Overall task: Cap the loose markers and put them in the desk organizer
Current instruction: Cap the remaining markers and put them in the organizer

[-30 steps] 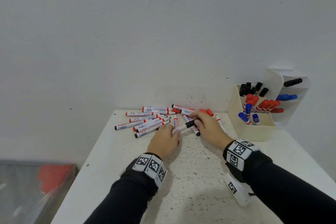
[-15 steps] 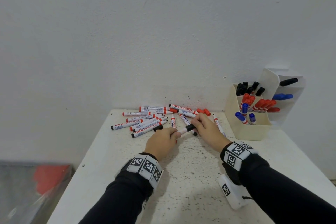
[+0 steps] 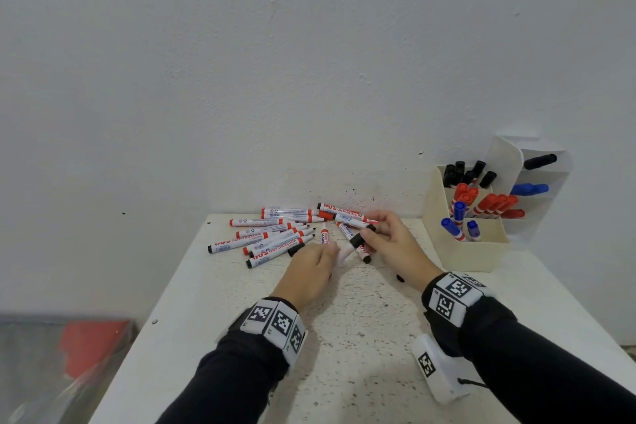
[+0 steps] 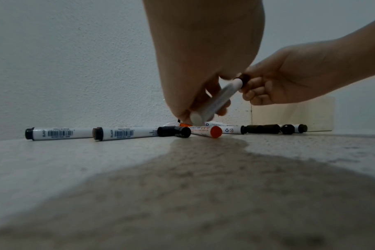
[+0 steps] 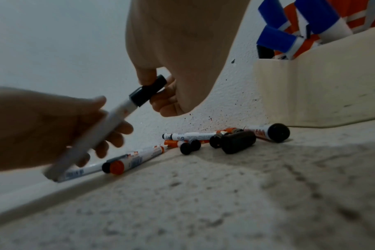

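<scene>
A white marker (image 3: 346, 250) hangs tilted just above the table between both hands. My left hand (image 3: 309, 272) grips its barrel (image 5: 96, 132) with curled fingers. My right hand (image 3: 389, 241) pinches the black cap (image 3: 359, 238) on its upper end between thumb and fingers, as the right wrist view shows (image 5: 148, 92). Loose markers (image 3: 275, 237) lie in a pile behind the hands by the wall. The cream desk organizer (image 3: 464, 251) stands at the right with black, red and blue capped markers in it.
A loose black cap (image 5: 238, 142) and other caps lie among the markers. A white shelf unit (image 3: 506, 155) behind the organizer holds a black and a blue marker. The wall rises right behind the table (image 3: 344, 337). A red thing under plastic (image 3: 89, 344) sits low left.
The capped end of the marker has risen with my right hand, so the marker now tilts more steeply. My left hand has stayed low on the barrel.
</scene>
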### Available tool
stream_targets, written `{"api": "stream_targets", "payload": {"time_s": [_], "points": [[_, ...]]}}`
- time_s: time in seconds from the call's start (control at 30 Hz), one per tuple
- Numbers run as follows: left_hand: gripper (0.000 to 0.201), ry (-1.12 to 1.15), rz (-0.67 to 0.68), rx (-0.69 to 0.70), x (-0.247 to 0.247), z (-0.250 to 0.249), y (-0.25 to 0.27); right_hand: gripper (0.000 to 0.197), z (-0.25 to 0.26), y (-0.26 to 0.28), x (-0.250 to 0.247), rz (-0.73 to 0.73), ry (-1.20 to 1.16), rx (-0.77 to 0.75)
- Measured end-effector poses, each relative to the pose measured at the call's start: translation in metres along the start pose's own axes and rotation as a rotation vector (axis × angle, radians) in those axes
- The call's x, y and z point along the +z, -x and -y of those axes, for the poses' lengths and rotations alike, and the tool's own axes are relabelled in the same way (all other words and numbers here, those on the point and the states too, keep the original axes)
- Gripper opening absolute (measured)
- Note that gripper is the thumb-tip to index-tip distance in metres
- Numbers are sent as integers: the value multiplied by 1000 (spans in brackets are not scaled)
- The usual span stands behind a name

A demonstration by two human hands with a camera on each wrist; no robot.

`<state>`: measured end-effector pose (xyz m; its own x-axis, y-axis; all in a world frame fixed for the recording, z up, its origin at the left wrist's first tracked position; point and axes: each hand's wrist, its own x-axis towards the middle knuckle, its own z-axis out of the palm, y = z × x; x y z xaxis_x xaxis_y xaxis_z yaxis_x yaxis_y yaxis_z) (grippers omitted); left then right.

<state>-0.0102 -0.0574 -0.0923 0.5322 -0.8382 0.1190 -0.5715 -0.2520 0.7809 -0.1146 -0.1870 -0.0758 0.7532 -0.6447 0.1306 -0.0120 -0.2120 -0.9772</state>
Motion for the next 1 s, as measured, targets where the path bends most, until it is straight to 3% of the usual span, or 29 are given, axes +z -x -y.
{"api": "stream_targets", "payload": {"time_s": [0.1, 0.17, 0.27, 0.33, 0.5, 0.6, 0.7, 0.83, 1.0], "points": [[35, 36, -74, -9, 1, 2, -2, 16, 18, 2, -8, -63, 101, -107], [47, -23, -16, -26, 2, 3, -1, 17, 36, 5, -15, -155, 153, -220], [50, -452, 216, -67, 4, -2, 4, 20, 67, 11, -33, -349, 180, -426], [44, -655, 272, -54, 8, -8, 7, 20, 83, 16, -52, -531, 221, -575], [35, -698, 125, -32, 22, -19, 11, 22, 108, 25, -122, -920, 297, -759], [30, -530, 13, -53, 29, -19, 12, 24, 111, 27, -165, -1057, 345, -779], [23, -439, -23, -131, 30, -16, 10, 27, 98, 25, -193, -1099, 380, -714], [18, -384, -67, -169, 29, -16, 7, 25, 71, 19, -208, -1024, 465, -541], [32, -329, -62, -215, 30, -13, 6, 24, 51, 7, -209, -912, 576, -381]]}}
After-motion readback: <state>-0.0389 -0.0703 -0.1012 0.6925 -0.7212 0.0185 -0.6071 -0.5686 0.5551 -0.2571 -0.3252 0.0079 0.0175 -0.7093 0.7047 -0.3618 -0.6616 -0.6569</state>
